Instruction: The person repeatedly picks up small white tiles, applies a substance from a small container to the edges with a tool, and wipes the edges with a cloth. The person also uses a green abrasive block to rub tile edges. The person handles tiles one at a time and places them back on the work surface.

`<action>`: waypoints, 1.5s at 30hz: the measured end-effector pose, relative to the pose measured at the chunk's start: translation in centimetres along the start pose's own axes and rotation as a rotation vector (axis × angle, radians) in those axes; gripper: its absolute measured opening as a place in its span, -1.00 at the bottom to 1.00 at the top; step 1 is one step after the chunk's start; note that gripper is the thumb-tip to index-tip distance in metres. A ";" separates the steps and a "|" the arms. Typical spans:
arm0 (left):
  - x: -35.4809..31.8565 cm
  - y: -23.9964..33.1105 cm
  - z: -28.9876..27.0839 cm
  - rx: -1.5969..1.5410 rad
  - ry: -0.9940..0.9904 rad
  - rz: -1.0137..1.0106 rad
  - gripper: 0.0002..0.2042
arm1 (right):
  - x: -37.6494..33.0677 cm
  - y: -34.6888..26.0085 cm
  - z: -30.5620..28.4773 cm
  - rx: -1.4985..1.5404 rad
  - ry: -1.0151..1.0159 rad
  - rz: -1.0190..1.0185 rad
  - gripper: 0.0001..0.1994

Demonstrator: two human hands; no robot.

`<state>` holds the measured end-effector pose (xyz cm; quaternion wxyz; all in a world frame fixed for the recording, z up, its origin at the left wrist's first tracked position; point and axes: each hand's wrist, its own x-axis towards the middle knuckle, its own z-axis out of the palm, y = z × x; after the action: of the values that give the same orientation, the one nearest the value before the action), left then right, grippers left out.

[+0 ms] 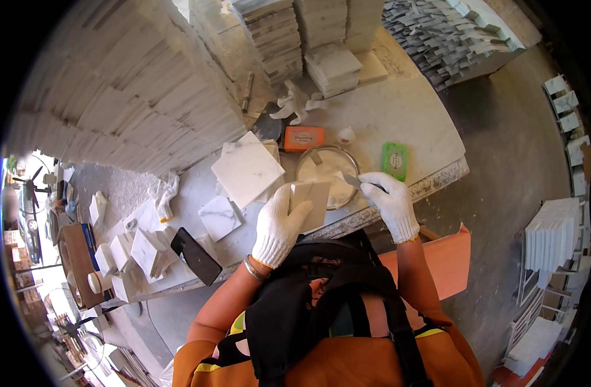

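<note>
My left hand, in a white knit glove, is closed on the edge of a pale square stone tile held up near the bench's front edge. A small putty knife is pinched in my gloved right hand, its blade pointing left. The blade is over a round metal-rimmed dish with whitish material in it. The tile overlaps the dish's near left side. Left of my left hand lie white marble tiles, loosely overlapped, and a grey-veined tile.
Behind the dish are an orange block and crumpled white gloves; a green block lies to its right. A phone overhangs the front edge. Tall tile stacks rise at the left and back. An orange panel stands below right.
</note>
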<state>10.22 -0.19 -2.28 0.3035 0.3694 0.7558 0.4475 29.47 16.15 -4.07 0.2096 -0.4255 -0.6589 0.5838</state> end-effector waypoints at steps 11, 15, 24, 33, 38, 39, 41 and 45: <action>-0.1 0.2 0.3 0.111 0.042 0.115 -0.65 | 0.0 -0.8 0.7 -0.486 0.169 -0.427 -0.88; -0.6 1.9 -0.1 0.270 0.037 0.196 -0.62 | 0.1 -0.4 0.4 -0.586 0.178 -0.423 -0.85; 1.3 5.4 -6.4 -0.121 -0.042 0.130 -0.61 | -0.5 1.6 0.9 -0.586 0.082 -0.304 -0.76; 7.9 3.2 -12.5 -0.201 -0.348 0.001 -0.53 | 0.1 3.2 1.6 -0.829 -0.066 -0.292 -0.69; 8.6 3.2 -12.4 0.190 -0.253 0.178 -0.55 | 0.2 2.3 0.7 -0.753 -0.011 -0.346 -0.82; 8.5 3.1 -12.3 0.264 -0.199 0.230 -0.55 | 0.1 2.0 0.5 -0.718 0.011 -0.361 -0.83; 8.2 3.9 -12.0 0.357 -0.150 0.235 -0.53 | -0.2 0.9 0.0 -0.589 0.002 -0.231 -0.81; 7.7 3.0 -11.5 0.617 0.002 0.416 -0.46 | -0.3 -1.0 0.2 -0.215 -0.027 -0.108 -0.81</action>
<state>-2.16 1.95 4.27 0.0797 0.5889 0.7640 0.2512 29.16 15.85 -3.11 0.1851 -0.4018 -0.7424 0.5032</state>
